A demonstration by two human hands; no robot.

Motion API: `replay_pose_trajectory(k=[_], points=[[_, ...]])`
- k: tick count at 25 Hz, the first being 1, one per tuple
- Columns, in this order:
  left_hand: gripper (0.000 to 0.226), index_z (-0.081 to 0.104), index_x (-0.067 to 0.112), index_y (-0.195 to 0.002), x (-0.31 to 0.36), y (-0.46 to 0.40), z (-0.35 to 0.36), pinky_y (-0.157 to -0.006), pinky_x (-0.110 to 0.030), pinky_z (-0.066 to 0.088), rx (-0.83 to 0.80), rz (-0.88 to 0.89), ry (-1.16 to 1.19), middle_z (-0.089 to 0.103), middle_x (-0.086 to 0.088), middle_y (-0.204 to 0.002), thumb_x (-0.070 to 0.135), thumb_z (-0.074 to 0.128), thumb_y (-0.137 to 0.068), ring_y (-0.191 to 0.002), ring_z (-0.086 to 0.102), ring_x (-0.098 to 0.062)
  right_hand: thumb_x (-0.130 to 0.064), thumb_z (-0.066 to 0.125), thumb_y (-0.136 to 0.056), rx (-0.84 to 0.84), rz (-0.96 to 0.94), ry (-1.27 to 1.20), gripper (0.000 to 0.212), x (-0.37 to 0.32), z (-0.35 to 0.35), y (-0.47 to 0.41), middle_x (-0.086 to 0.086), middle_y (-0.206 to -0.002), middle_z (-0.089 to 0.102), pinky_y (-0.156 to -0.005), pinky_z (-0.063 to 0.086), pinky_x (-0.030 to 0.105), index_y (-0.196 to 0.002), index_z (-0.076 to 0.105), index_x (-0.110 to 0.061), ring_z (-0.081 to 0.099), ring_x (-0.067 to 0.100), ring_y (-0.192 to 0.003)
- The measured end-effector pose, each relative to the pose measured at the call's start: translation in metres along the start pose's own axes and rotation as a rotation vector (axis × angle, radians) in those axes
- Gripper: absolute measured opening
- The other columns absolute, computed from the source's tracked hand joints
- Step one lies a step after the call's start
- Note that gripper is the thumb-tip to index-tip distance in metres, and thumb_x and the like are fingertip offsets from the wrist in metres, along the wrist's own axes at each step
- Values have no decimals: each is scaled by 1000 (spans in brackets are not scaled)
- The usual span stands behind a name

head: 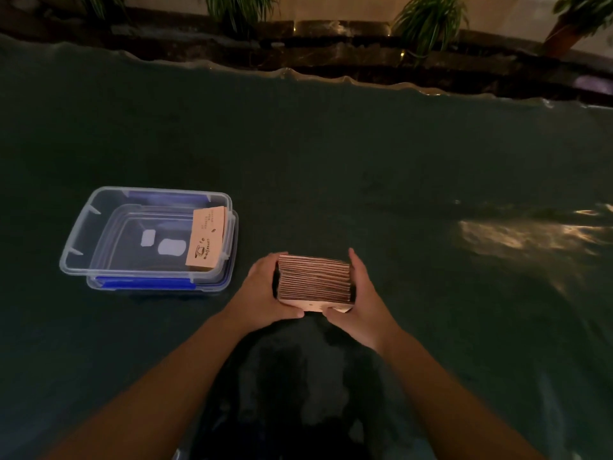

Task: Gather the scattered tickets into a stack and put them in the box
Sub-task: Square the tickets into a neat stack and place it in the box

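Clamping the ticket stack [314, 280] by its side edges, left hand [265, 293] and right hand [361, 293], fingers grasping. Sat right of the clear box [79, 240], apart. Bare desk [398, 194] all round.

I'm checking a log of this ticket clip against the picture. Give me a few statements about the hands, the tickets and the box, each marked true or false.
1. Both hands hold the stack. True: the left hand and right hand press it from either side.
2. The box is closed with its lid. False: it is open on top.
3. Some tickets already stand in the box, at its right end. True.
4. The box lies to the right of the hands. False: it lies to their left.
5. Loose tickets lie scattered over the table. False: none show on it.
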State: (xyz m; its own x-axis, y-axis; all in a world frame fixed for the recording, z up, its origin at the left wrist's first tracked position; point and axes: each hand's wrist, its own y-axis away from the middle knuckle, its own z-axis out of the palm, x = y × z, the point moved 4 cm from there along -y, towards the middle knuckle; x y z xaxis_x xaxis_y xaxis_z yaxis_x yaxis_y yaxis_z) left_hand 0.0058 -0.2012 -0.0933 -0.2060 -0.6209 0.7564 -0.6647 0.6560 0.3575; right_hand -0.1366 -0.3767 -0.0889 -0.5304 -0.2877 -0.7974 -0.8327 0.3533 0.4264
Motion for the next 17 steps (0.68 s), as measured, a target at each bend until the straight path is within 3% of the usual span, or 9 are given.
replay_pose_trajectory(k=[3,5,7,10,13,17], points=[[132,14,26,-162,-2,-3,9,-129,-53,9,-52,33,-153,21,2,-170,43,95,-61,-159,9,-20,-29,82,-85,-28,-13,133,125,13,6,-3,-4,-178,14,-131,27,46,-169,-10,-38,15,18,-165],[133,13,21,-163,-6,-6,13,-129,-50,4,-46,54,-220,22,0,-171,47,94,-61,-159,6,-21,-33,79,-88,-30,1,187,125,23,8,-5,-3,-181,3,-134,14,55,-168,-17,-37,-2,25,-168],[129,16,21,-163,-10,-8,13,-129,-49,3,-27,62,-232,25,0,-170,50,92,-63,-159,7,-20,-34,78,-91,-22,6,247,123,26,8,-6,-4,-181,-5,-131,4,53,-169,-18,-35,-14,28,-166],[126,11,23,-164,-14,-8,16,-128,-46,-2,-23,99,-300,19,1,-171,58,86,-68,-159,1,-17,-38,76,-93,-19,-41,374,118,23,6,-8,-3,-180,-9,-129,-8,45,-170,-14,-26,-26,13,-157],[125,8,22,-163,-12,-5,22,-125,-42,-8,-24,116,-341,14,0,-171,64,81,-71,-159,-4,-17,-47,71,-92,-24,-121,534,115,23,9,-14,1,-181,-6,-128,-19,41,-171,-8,-19,-24,14,-161],[110,28,22,-156,-1,-3,12,-127,-44,3,41,95,-287,30,-3,-164,54,89,-69,-156,14,-21,-40,76,-88,55,-132,433,104,21,8,-17,2,-176,21,-131,-12,40,-168,14,-17,-3,24,-167]])
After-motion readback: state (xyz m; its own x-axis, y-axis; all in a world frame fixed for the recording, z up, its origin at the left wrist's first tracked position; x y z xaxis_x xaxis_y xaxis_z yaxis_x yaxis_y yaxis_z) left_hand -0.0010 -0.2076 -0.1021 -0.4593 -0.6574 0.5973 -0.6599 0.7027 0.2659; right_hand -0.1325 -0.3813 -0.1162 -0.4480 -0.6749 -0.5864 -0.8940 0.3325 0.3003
